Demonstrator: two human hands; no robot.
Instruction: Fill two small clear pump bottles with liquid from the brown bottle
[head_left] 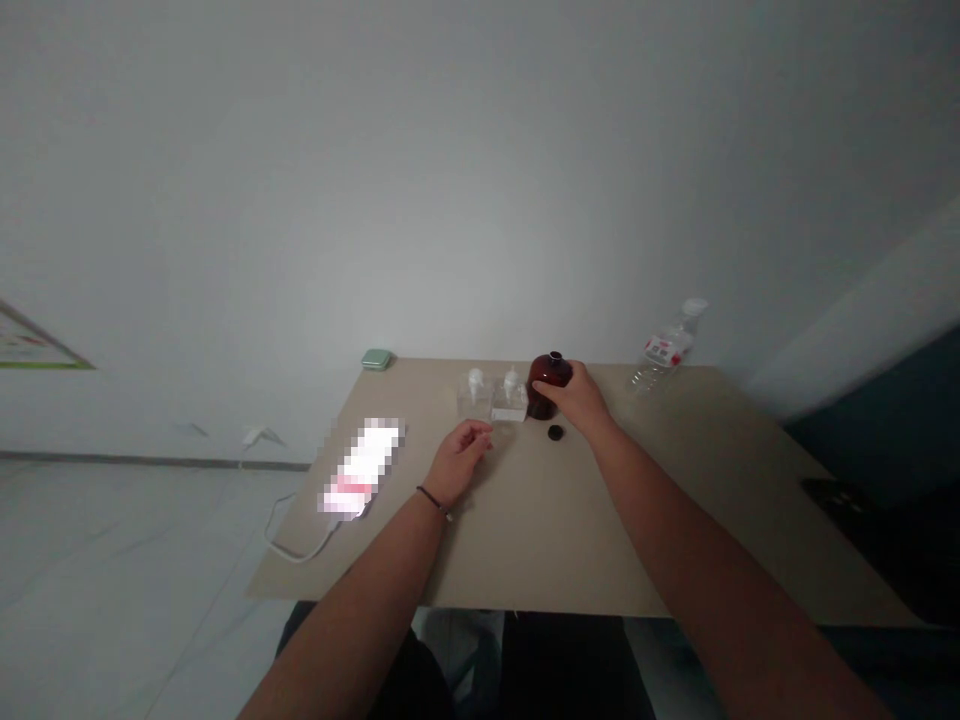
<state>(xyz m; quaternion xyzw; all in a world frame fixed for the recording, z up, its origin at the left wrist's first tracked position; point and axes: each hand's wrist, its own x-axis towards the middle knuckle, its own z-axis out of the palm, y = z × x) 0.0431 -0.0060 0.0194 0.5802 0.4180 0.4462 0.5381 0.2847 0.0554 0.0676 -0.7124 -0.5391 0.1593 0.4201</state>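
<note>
My right hand (581,398) is wrapped around the side of a dark brown round bottle (550,370), which stands near the back of the table. Its narrow mouth is uncovered. A small black cap (555,432) lies on the table just in front of it. To the bottle's left are two small clear bottles with white tops, one on the left (475,398) and one on the right (510,398), side by side. My left hand (457,460) is just in front of them, fingers loosely curled and a little apart, with nothing visible between them.
A lit phone (364,465) with a white cable (300,555) lies on the left of the table (540,545). At the back left corner sits a green case (376,359). A clear plastic water bottle (667,347) stands at the back right, by the wall (495,200).
</note>
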